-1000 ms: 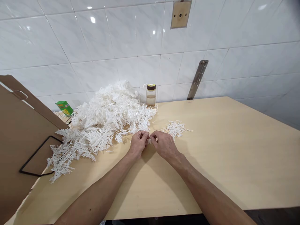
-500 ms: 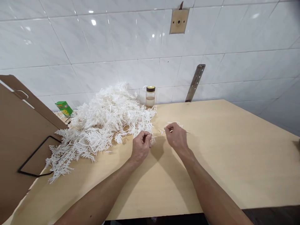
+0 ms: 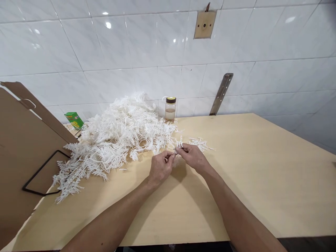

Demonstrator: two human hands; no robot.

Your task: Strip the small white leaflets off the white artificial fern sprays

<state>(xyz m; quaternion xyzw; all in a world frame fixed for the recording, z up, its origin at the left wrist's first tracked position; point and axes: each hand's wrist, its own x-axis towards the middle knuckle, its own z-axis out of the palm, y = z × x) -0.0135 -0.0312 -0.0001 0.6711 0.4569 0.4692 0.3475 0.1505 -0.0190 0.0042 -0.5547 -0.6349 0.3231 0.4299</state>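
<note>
My left hand (image 3: 161, 167) and my right hand (image 3: 193, 156) meet at the fingertips over the table. Both are closed in a pinch on a small white branching sprig (image 3: 179, 142), which looks like plastic foliage; its tips stick up above my right fingers. A large heap of the same white feathery sprigs (image 3: 126, 129) spreads to the left, its right edge close behind my left hand. Just beyond my right hand lies a small loose pile of white sprigs (image 3: 200, 142), partly hidden by that hand.
A lidded bottle (image 3: 170, 111) of cloudy liquid stands by the tiled wall. On the left are a green box (image 3: 74, 120), a brown cardboard box (image 3: 23, 150) and a black wire frame (image 3: 36, 192). A metal bracket (image 3: 222, 93) leans at the table's (image 3: 262, 182) back edge.
My right hand has come left from the small pile to meet my left hand, and a white sprig now shows between them. The view has shifted slightly.
</note>
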